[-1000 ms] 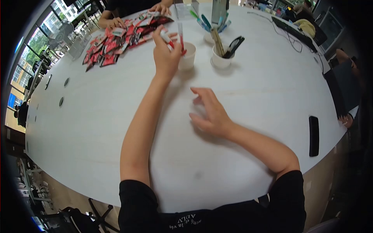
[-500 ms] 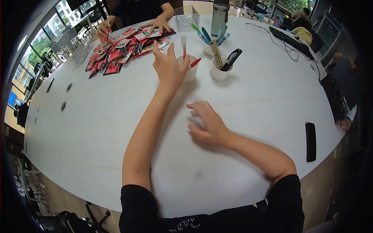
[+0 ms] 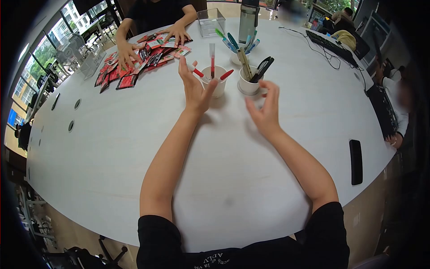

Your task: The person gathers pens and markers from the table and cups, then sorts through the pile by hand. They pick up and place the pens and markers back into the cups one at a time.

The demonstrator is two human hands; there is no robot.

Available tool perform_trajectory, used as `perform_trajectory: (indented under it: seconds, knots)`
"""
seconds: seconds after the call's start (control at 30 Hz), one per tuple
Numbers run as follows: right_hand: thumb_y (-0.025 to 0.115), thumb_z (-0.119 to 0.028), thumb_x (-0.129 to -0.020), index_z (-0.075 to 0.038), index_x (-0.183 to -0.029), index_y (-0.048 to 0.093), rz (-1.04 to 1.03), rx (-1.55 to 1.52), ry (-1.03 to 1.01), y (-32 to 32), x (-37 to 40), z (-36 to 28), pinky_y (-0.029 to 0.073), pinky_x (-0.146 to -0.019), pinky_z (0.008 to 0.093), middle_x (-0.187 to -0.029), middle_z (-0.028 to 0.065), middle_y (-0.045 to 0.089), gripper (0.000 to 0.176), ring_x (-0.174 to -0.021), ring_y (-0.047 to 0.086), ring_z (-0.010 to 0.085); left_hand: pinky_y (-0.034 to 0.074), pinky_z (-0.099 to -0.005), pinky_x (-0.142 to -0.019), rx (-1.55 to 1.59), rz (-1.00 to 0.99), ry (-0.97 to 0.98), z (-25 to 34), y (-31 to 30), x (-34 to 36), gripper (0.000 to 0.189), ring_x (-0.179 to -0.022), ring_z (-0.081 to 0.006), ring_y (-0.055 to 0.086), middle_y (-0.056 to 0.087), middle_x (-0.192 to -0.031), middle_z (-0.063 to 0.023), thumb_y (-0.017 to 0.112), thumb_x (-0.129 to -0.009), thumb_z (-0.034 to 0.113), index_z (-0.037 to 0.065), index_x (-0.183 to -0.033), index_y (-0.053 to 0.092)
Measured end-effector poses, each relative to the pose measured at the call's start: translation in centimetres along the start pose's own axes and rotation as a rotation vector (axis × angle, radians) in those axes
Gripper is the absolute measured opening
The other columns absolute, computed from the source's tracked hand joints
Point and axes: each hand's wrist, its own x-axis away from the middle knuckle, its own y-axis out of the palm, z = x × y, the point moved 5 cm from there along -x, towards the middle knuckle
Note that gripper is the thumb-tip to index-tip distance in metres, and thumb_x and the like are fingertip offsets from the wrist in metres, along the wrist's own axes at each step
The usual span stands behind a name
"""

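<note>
My left hand (image 3: pixel 195 92) is open with thumb and fingers apart, right at the left side of a white paper cup (image 3: pixel 218 89). In that cup stand red pens (image 3: pixel 226 75), one of them upright with a clear cap. My right hand (image 3: pixel 268 110) is open too, fingers curved and apart, just in front of a second white cup (image 3: pixel 249 87). This one holds black pens (image 3: pixel 263 68) and some beige, flat-sided pens (image 3: pixel 244 65). Behind it, a third cup (image 3: pixel 235 58) carries green and blue pens (image 3: pixel 230 42).
Across the round white table (image 3: pixel 224 179), another person's two hands rest on a heap of red packets (image 3: pixel 134 62). A clear box (image 3: pixel 212 23) and a grey bottle (image 3: pixel 248 24) stand at the far side. On the right lie a keyboard (image 3: pixel 331 47), cables and a black bar-shaped object (image 3: pixel 356 162).
My right hand has moved forward and right to the black-pen cup. My left hand has dropped slightly beside the red-pen cup. The other person's hand has come down onto the packets.
</note>
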Motion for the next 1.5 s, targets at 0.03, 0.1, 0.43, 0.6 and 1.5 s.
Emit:
perform_trajectory:
  seconds: [0.03, 0.1, 0.43, 0.6, 1.5]
  knots:
    - [0.073, -0.019, -0.075, 0.002, -0.128, 0.037, 0.074, 0.033, 0.058, -0.6, -0.7, 1.6, 0.038, -0.095, 0.0394, -0.120, 0.0179, 0.042, 0.068, -0.110, 0.044, 0.0321, 0.034, -0.0501, -0.104, 0.056, -0.048, -0.022, -0.1, 0.1, 0.3, 0.119, -0.128, -0.0432, 0.037, 0.010, -0.148, -0.0276, 0.071, -0.074, 0.057, 0.002, -0.147, -0.004]
    - [0.077, -0.026, -0.074, 0.002, -0.133, 0.031, 0.160, 0.057, 0.147, -1.1, -1.9, 4.2, 0.038, -0.096, 0.0403, -0.122, 0.0187, 0.041, 0.080, -0.112, 0.044, 0.0304, 0.036, -0.0491, -0.103, 0.040, -0.058, -0.053, -0.1, 0.3, 0.5, 0.128, -0.127, -0.0426, 0.039, 0.013, -0.147, -0.0287, 0.078, -0.067, 0.055, 0.002, -0.146, -0.007]
    - [0.084, -0.046, -0.061, -0.004, -0.144, 0.016, -0.078, 0.074, 0.276, 2.8, -9.8, 5.9, 0.051, -0.075, 0.0378, -0.098, 0.0149, 0.064, 0.115, -0.083, 0.065, 0.0311, 0.047, -0.0417, -0.094, 0.010, -0.020, -0.155, -1.5, 1.4, 0.6, 0.140, -0.114, -0.0382, 0.055, 0.049, -0.129, -0.0258, 0.089, -0.056, 0.035, 0.002, -0.145, -0.013]
    - [0.066, -0.021, -0.080, -0.006, -0.128, 0.045, -0.147, 0.227, -0.027, 5.5, -9.2, 5.0, 0.049, -0.065, 0.0397, -0.080, 0.0159, 0.066, 0.054, -0.071, 0.064, 0.0335, 0.049, -0.0383, -0.090, 0.000, -0.109, -0.131, -0.7, 1.2, 0.5, 0.132, -0.099, -0.0355, 0.063, 0.062, -0.113, -0.0193, 0.085, -0.062, 0.036, 0.000, -0.146, -0.009]
    - [0.058, 0.000, -0.082, -0.001, -0.099, 0.053, -0.129, -0.280, -0.347, 5.5, -5.6, -1.2, 0.044, -0.067, 0.0294, -0.085, 0.0097, 0.055, 0.018, -0.073, 0.055, 0.0211, 0.045, -0.0469, -0.074, -0.313, -0.636, -0.268, 2.5, 2.3, -1.5, 0.041, -0.085, -0.0331, 0.062, 0.063, -0.086, -0.0135, 0.073, -0.065, 0.033, 0.007, -0.093, 0.057]
